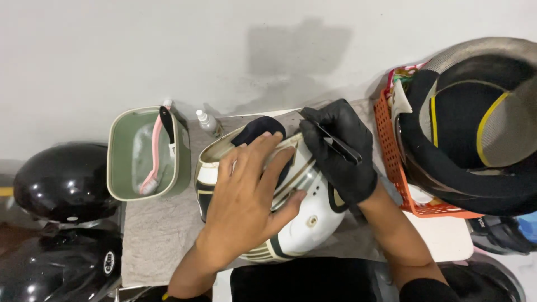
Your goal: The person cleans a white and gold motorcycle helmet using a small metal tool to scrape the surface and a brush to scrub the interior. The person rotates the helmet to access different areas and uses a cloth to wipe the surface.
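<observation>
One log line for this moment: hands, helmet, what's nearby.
left hand: bare, flat on white helmet | right hand: black glove, grips thin dark tool | nearby: green tub, orange basket

Glossy white hard-shell helmet with dark stripes (302, 218) sits on a rough grey cloth mat (156, 235); orange basket (391, 156) looks like plastic mesh.

- White helmet (305, 215) with dark and gold stripes lies at the worktop's centre, tipped so its opening faces twelve o'clock, dark padding showing inside; a bare hand is spread flat over its shell.
- Slim black tool (331, 138), gripped at one o'clock of the shell, slants toward its rim.
</observation>
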